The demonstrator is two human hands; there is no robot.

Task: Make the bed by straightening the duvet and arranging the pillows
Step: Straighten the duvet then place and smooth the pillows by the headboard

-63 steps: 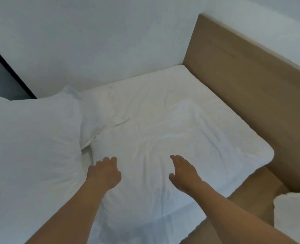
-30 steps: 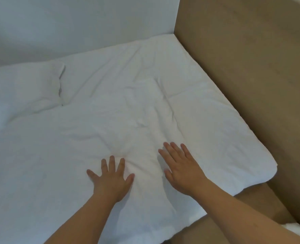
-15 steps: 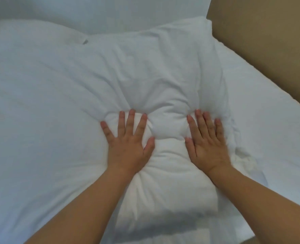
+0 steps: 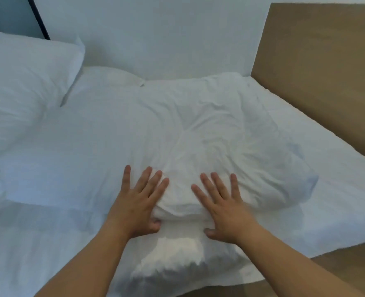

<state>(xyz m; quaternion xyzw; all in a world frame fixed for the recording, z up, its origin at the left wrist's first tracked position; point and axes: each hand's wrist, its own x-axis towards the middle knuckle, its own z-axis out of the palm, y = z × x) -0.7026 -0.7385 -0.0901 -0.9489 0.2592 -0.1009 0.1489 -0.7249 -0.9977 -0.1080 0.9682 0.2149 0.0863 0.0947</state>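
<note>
A white creased pillow (image 4: 209, 133) lies flat at the head of the bed, near the wooden headboard (image 4: 318, 61). My left hand (image 4: 138, 202) and my right hand (image 4: 224, 204) rest side by side on the pillow's near edge, fingers straight and spread, thumbs down at the pillow's front rim. A second white pillow (image 4: 21, 78) leans at the far left. White bedding (image 4: 38, 179) spreads to the left under and around the pillow.
A white wall (image 4: 155, 33) runs behind the bed. A dark vertical strip (image 4: 39, 18) shows at the top left. The wooden bed frame edge (image 4: 327, 273) appears at the bottom right, beyond the white sheet (image 4: 337, 211).
The view has pulled back and up. Both hands slid toward me from the pillow's middle to its near edge, and the deep dent they pressed has eased.
</note>
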